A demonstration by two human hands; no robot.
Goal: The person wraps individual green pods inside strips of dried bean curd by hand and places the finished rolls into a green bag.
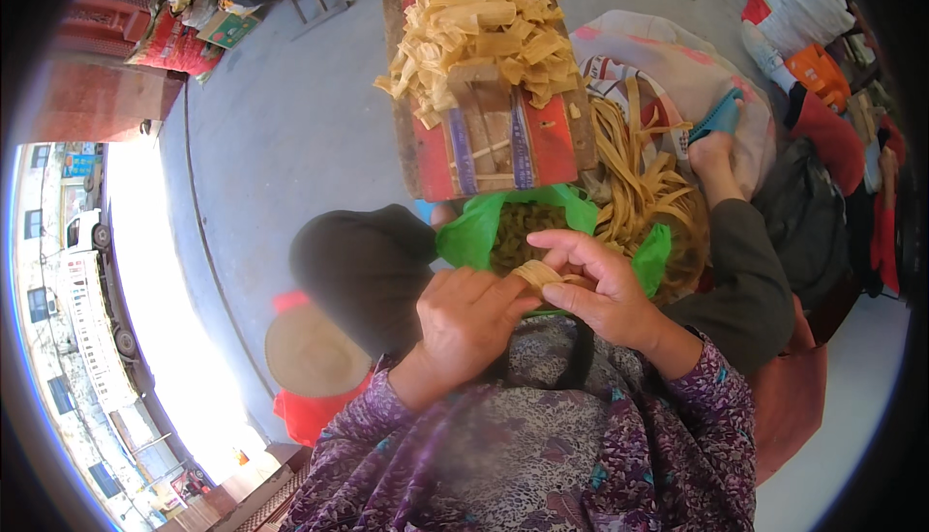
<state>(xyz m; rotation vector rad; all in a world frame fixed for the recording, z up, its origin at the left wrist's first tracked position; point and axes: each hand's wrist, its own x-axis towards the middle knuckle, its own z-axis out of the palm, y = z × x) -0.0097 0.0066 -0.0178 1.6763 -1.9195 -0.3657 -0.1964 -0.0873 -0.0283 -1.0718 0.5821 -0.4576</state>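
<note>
Over my lap, my left hand (470,314) and my right hand (606,291) hold a folded pale-yellow flat strip (535,274) between them. My left thumb and fingers pinch its near end. The right thumb and curled fingers grip the other end, with the index finger stretched out. Just beyond my hands sits an open green plastic bag (475,231), with many small brownish-green pieces (533,227) inside. Long tan flat strips (624,176) lie in a loose heap to its right, near my right hand. What the strips are made of, I cannot tell.
Ahead, a red-topped wooden board (555,162) bears a pile of short yellow pieces (486,24) and a wooden block (485,126) with purple bands. A straw hat (317,350) lies at left on something red. Bags and cloth (798,6) crowd the right side.
</note>
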